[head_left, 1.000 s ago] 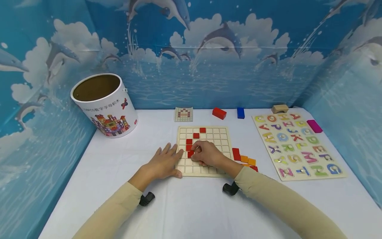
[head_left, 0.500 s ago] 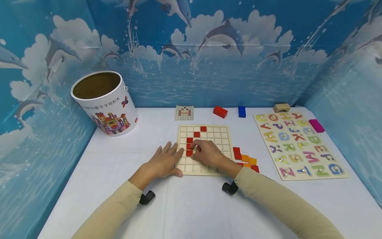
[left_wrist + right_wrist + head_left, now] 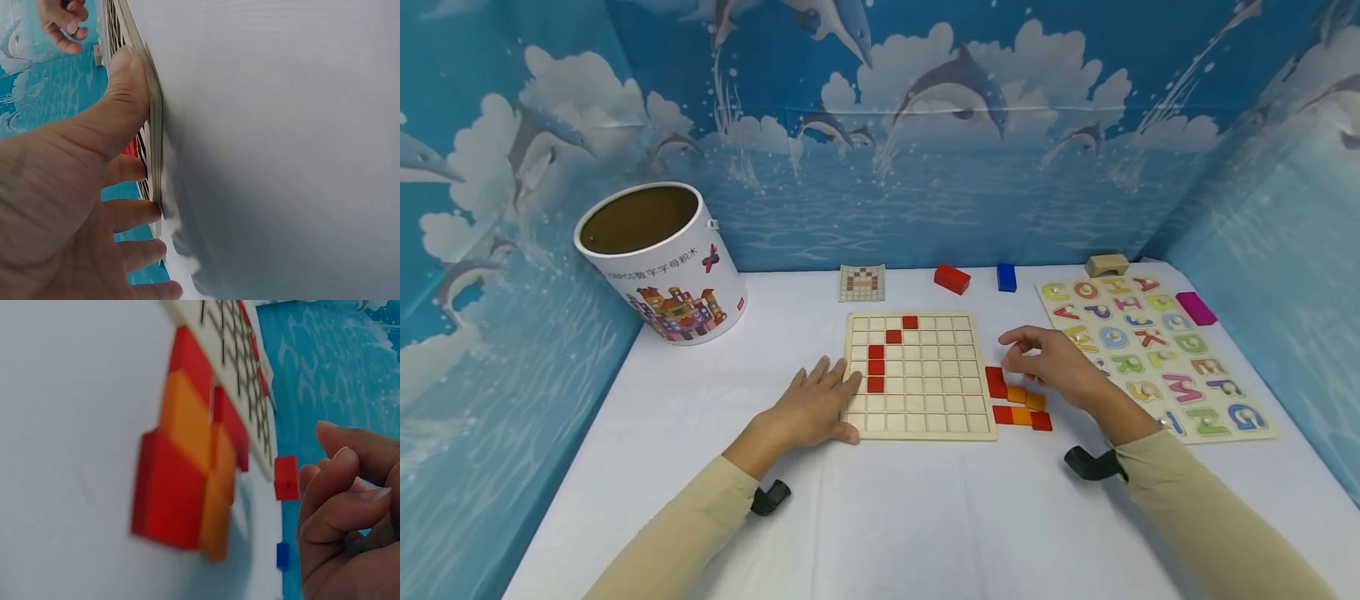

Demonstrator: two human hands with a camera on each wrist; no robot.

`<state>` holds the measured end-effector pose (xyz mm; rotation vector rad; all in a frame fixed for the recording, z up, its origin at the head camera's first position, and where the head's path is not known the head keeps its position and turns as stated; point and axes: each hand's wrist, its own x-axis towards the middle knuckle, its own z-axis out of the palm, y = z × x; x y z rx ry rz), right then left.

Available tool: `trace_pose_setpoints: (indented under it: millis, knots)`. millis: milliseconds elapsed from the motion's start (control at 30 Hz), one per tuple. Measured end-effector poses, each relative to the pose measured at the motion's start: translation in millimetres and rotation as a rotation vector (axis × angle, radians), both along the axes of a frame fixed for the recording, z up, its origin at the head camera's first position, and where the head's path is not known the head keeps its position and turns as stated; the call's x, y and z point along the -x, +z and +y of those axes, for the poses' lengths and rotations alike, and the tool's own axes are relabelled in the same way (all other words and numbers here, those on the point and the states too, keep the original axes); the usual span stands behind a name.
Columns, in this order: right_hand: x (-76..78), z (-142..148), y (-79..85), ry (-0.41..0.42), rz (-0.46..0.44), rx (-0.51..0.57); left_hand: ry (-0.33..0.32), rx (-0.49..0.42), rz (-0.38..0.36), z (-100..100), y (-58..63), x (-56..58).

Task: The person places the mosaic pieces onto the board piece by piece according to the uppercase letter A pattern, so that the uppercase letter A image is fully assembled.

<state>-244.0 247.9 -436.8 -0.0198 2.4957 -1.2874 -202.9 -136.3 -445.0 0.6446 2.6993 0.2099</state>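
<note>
A wooden grid board (image 3: pixel 943 383) lies flat on the table, with several red square tiles (image 3: pixel 876 367) set in its cells in a slanting line that ends in a short column. My left hand (image 3: pixel 808 408) rests with spread fingers on the board's near left side; its thumb (image 3: pixel 128 94) lies along the edge in the left wrist view. Right of the board lie loose red tiles (image 3: pixel 996 382) and orange tiles (image 3: pixel 1036 401). Just above and behind them hovers my right hand (image 3: pixel 1052 362), fingers loosely bent, with nothing visible between them in the right wrist view (image 3: pixel 350 512).
A small pattern card (image 3: pixel 862 283), a red block (image 3: pixel 952 279), a blue block (image 3: pixel 1007 277) and a wooden block (image 3: pixel 1107 265) line the back. A white bucket (image 3: pixel 677 292) stands back left. An alphabet board (image 3: pixel 1157 358) lies at right, a magenta block (image 3: pixel 1196 308) beside it.
My right hand has left the red tile column on the board and moved right, over to the loose tiles. My left hand has stayed in place.
</note>
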Motion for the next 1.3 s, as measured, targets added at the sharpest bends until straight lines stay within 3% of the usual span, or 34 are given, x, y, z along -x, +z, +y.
trace_pose_setpoints:
  millis: [133,367,967,1100,1300]
  knots:
    - [-3.0,9,-9.9,0.01,-0.037,0.005,0.0,0.009,0.0,-1,0.7,0.0]
    - [-3.2,2,-20.8,0.043,-0.021,-0.041,-0.001,0.015,-0.004,1,1.2,0.3]
    - [-1.3,-13,-21.7,0.019,-0.012,-0.147,-0.008,0.008,0.01,1,2.5,-1.0]
    - [5.0,-5,-19.1,-0.016,-0.069,-0.075,-0.011,0.006,0.016,0,0.9,-0.7]
    - [26.1,4,-15.3,-0.083,-0.095,0.195,-0.01,0.009,0.017,0,0.7,-0.6]
